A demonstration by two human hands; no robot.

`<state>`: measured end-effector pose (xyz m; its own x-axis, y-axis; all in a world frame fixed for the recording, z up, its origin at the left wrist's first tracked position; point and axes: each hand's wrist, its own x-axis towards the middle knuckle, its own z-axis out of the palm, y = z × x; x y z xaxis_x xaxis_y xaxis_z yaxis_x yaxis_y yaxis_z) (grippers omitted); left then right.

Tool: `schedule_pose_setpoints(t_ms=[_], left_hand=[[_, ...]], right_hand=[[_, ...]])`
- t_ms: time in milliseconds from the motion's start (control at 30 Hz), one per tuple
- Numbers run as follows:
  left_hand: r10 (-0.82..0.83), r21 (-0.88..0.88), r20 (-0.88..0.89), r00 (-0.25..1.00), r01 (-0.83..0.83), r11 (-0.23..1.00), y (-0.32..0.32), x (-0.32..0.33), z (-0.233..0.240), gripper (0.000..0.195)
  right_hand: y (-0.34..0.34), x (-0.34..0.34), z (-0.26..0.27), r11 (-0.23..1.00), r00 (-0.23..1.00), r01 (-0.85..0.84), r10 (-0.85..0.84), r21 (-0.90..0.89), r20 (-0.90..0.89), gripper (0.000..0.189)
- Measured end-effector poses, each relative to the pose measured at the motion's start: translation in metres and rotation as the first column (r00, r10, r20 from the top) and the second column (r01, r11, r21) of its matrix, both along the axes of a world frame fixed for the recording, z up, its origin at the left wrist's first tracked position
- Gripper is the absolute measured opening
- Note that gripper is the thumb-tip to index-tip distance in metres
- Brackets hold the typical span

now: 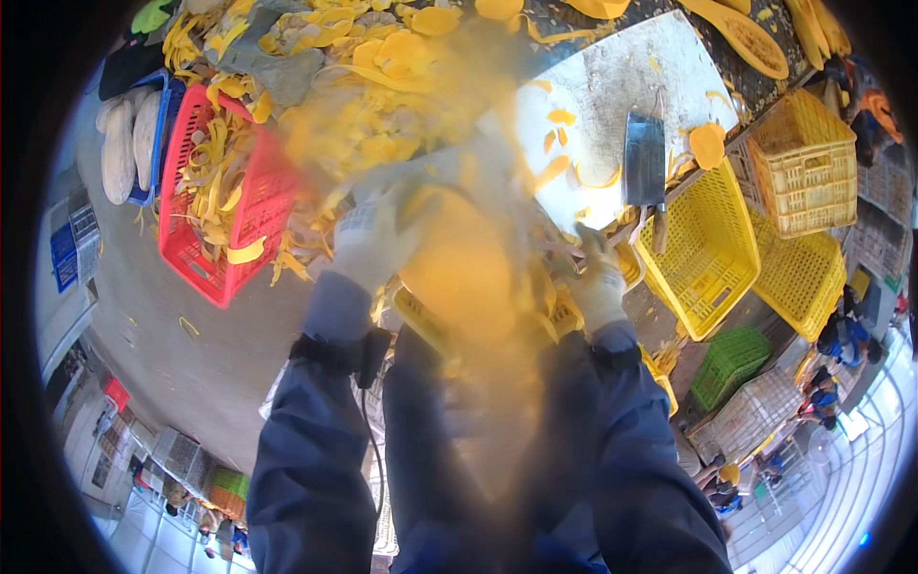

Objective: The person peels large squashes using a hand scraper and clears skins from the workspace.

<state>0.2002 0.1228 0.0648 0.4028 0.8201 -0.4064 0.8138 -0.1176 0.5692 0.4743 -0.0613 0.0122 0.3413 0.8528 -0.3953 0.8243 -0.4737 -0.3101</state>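
A smear on the lens blurs the middle of the picture. My left hand (374,240), in a pale glove, grips the side of a large peeled orange squash (465,262) above my lap. On the other side, my gloved right hand (599,281) has curled fingers close to the near corner of a white cutting board (609,93). Blur and strips of peel hide whether it holds a tool. A cleaver (644,159) lies on the board's near right part, among orange scraps. Orange peelings (391,107) are heaped beyond my left hand.
To the left stands a red crate (269,194) with peelings inside, beside a blue crate (159,154) of long pale squashes (118,154). Yellow crates (706,251) and a green crate (731,366) are on the right. A cut squash (742,36) lies beyond the board. People work in the background.
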Motion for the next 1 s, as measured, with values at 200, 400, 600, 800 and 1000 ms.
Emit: schedule_pose_setpoints(t_ms=[200,400,600,800,1000], left_hand=[[-0.104,0.048,-0.077,0.992,0.108,0.993,-0.004,0.005,0.009,0.05],[0.077,-0.105,0.135,0.988,-0.063,0.992,-0.042,-0.025,0.011,0.052],[0.57,-0.405,0.42,0.706,-0.416,0.814,-0.09,-0.106,0.005,0.051],[0.846,-0.667,0.402,0.351,-0.521,0.533,-0.132,-0.148,-0.046,0.046],[0.811,-0.687,0.508,0.291,-0.431,0.585,-0.167,-0.184,-0.094,0.046]], right_hand=[[-0.116,-0.048,-0.028,0.668,0.665,0.505,-0.705,-0.546,-0.248,0.057],[-0.173,-0.106,-0.089,0.836,0.862,0.357,-0.467,-0.416,-0.198,0.051],[-0.096,-0.144,-0.052,0.729,0.731,0.503,-0.645,-0.464,-0.222,0.05],[-0.057,-0.133,-0.026,0.892,0.864,0.415,-0.448,-0.179,-0.23,0.054],[-0.062,-0.098,-0.048,0.947,0.835,0.02,-0.191,-0.32,-0.516,0.051]])
